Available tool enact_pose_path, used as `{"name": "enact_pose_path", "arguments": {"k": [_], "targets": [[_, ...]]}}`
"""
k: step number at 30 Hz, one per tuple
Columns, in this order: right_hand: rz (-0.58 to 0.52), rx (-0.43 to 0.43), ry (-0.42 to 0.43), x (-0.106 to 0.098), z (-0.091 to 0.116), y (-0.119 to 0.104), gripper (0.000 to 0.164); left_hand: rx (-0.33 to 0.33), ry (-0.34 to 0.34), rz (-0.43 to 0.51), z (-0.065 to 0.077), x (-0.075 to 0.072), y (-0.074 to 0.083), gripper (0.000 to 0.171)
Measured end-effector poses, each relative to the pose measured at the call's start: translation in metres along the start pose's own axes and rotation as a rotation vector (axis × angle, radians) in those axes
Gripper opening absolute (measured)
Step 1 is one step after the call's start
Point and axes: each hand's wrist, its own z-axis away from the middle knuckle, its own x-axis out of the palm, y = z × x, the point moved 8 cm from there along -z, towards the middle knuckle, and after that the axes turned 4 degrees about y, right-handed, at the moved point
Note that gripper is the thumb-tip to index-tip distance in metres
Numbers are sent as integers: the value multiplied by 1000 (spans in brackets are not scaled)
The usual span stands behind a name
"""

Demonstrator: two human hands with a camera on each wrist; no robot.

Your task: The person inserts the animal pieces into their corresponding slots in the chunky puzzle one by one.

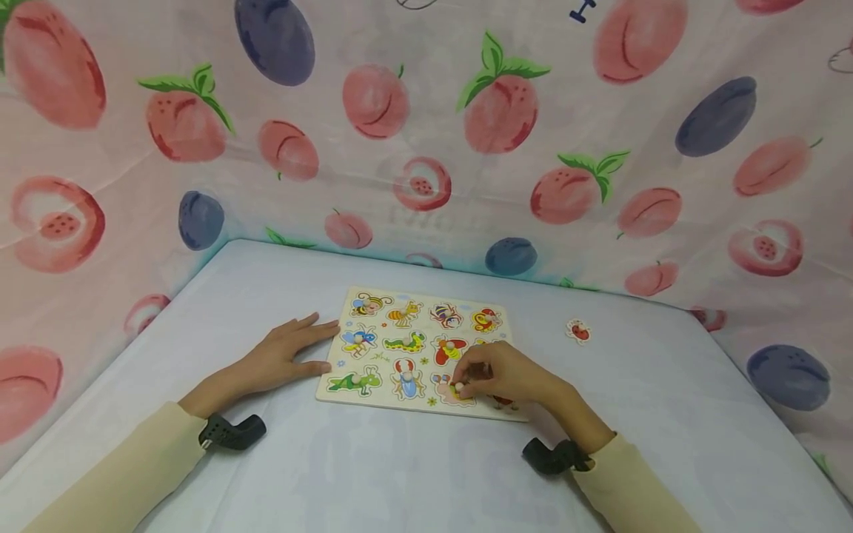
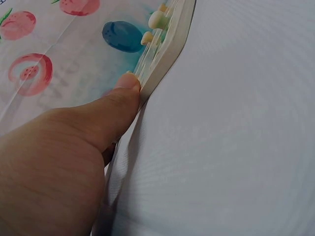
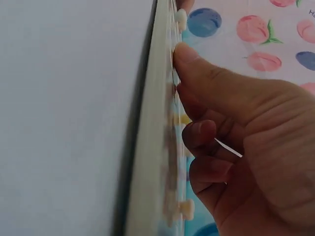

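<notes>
A wooden knob puzzle board [image 1: 393,406] with colourful insect pieces lies flat on the table. My left hand [image 1: 276,359] rests at its left edge with fingers spread and straight; in the left wrist view the thumb [image 2: 115,105] touches the board's side. Over the lower right part, my right hand [image 1: 503,374] pinches the knob of a snail puzzle piece [image 1: 448,392] between thumb and forefinger. The snail lies at its outline in the bottom row. In the right wrist view the fingertips are right at the board's face, other fingers curled. A red piece [image 1: 503,402] is partly hidden beneath the hand.
A loose ladybird piece [image 1: 578,332] lies on the white tablecloth [image 1: 373,474] to the right of the board. Behind and at the sides hangs a fruit-printed curtain [image 1: 426,222]. Each wrist wears a black camera mount, such as the left mount [image 1: 233,431].
</notes>
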Motion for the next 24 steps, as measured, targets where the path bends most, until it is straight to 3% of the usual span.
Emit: {"name": "enact_pose_path", "arguments": {"k": [7, 15, 24], "targets": [[80, 37, 59, -21, 5, 7, 15, -4, -3, -14, -1, 1, -1, 71], [105, -16, 170, -51, 14, 18, 18, -22, -12, -8, -1, 2, -2, 72], [138, 110, 294, -82, 28, 42, 16, -30, -15, -12, -1, 2, -1, 71]]}}
